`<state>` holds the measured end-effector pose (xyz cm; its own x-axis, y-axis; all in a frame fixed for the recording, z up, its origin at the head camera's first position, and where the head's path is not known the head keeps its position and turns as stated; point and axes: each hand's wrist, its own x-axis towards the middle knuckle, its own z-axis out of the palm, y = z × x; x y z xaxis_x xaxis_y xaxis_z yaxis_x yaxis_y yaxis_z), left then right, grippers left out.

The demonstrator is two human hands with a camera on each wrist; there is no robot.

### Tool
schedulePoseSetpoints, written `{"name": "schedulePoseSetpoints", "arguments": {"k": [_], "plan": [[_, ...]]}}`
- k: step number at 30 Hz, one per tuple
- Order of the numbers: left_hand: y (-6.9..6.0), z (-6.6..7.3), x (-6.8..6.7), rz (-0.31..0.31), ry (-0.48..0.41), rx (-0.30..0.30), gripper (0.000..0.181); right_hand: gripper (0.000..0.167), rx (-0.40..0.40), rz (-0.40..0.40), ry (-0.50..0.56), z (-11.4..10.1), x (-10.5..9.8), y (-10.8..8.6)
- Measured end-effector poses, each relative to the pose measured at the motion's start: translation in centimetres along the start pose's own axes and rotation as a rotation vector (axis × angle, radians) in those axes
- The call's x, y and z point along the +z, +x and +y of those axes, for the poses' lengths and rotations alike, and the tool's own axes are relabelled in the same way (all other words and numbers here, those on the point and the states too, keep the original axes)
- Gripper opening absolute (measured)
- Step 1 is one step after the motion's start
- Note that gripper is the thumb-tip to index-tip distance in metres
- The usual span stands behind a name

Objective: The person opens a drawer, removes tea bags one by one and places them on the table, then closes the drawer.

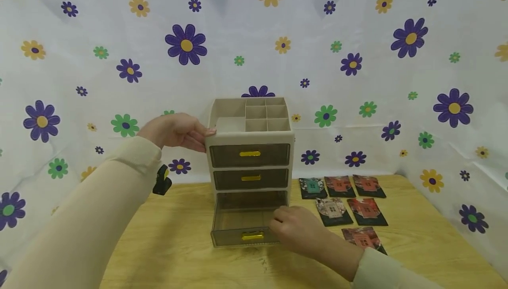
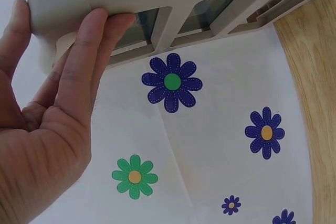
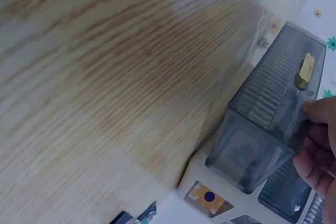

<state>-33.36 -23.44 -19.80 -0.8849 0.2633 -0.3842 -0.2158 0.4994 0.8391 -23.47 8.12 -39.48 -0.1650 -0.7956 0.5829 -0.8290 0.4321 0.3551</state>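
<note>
A beige desktop drawer organizer (image 1: 252, 137) stands on the wooden table with three dark see-through drawers and gold handles. Its top has one large and several small compartments. The bottom drawer (image 1: 225, 238) is pulled out; the upper two are closed. My left hand (image 1: 180, 131) holds the organizer's upper left edge, thumb on top and fingers along the side; in the left wrist view those fingers (image 2: 84, 72) lie against the side frame. My right hand (image 1: 297, 230) grips the right front corner of the bottom drawer. Its thumb rests on the drawer front (image 3: 283, 108) near the handle.
Several flat packets (image 1: 332, 210) with dark lower edges lie in rows on the table (image 1: 428, 236) to the right; one is partly behind my right forearm. A white cloth (image 1: 238, 28) with printed flowers hangs behind the table. A black wrist camera (image 1: 162, 181) shows at my left sleeve.
</note>
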Motion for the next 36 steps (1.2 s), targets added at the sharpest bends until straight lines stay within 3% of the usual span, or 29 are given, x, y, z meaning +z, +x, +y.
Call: {"name": "schedulePoseSetpoints", "arguments": {"k": [9,16,23,28,36], "plan": [[0.1,-0.3,-0.2,-0.015,0.018,0.016,0.052,0.014,0.05,-0.037,-0.031,0.5,0.8,0.3],[0.2,-0.3,-0.2,-0.003,-0.005,-0.01,0.05,0.013,0.069,-0.043,-0.049,1.1,1.6,0.8],[0.3,-0.1,-0.3,-0.004,0.0,0.01,0.048,0.013,0.142,-0.069,-0.092,2.4,2.5,1.6],[0.3,-0.1,-0.2,-0.003,-0.018,-0.007,0.048,0.011,0.181,-0.1,-0.107,3.1,3.3,1.9],[0.3,-0.2,-0.2,0.005,-0.009,-0.005,0.05,0.005,0.152,-0.134,-0.213,3.7,4.1,2.3]]}}
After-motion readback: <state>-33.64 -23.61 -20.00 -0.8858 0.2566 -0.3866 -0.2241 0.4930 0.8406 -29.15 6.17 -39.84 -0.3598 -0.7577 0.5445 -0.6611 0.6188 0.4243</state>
